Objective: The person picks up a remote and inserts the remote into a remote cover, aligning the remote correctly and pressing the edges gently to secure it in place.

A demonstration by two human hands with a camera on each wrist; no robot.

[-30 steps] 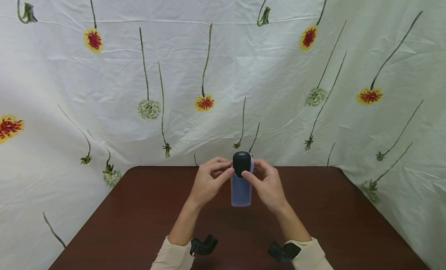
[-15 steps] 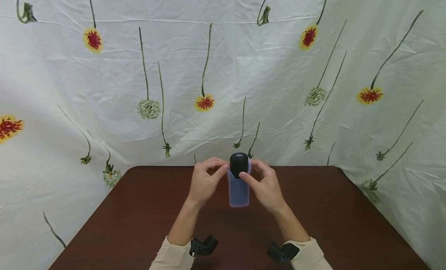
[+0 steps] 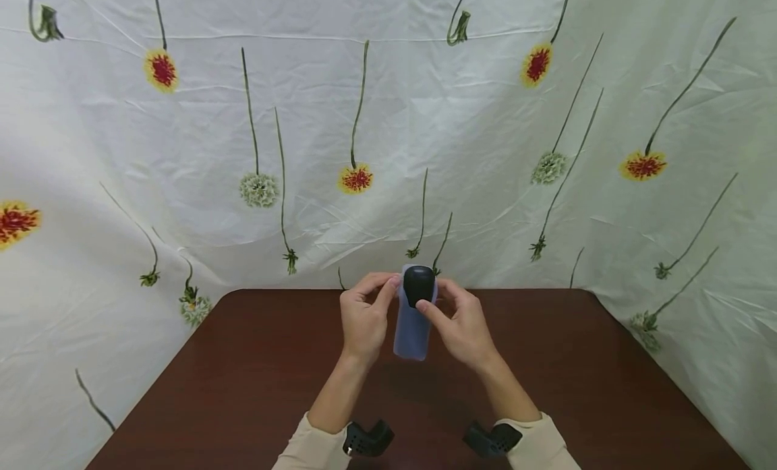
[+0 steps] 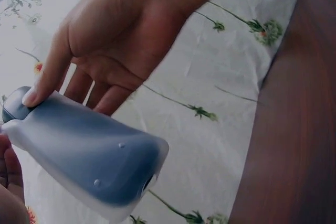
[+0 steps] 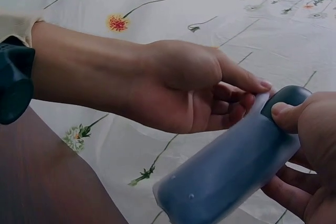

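Observation:
Between my hands, above the table, hangs a dark rounded handheld device (image 3: 419, 284) in a translucent bluish sleeve (image 3: 414, 332). Its smooth dark top end shows bare; the rest shows dimly through the sleeve, which has small bumps near its lower end. My left hand (image 3: 363, 318) pinches the upper left edge of the sleeve between thumb and finger, as the right wrist view shows. My right hand (image 3: 464, 325) holds the device from the other side, its thumb (image 5: 283, 111) on the dark end and its fingers behind the sleeve. The exact kind of device cannot be told.
A dark brown wooden table (image 3: 243, 389) spreads under the hands. Behind it hangs a white flower-printed cloth (image 3: 303, 133), covering the back and both sides. Each wrist carries a black strapped-on camera mount (image 3: 369, 438).
My left hand's pinch has gone from beside the dark end to the sleeve's upper left edge, its wrist swinging right. The sleeve's lower end has tilted left. My right hand stays nearly still.

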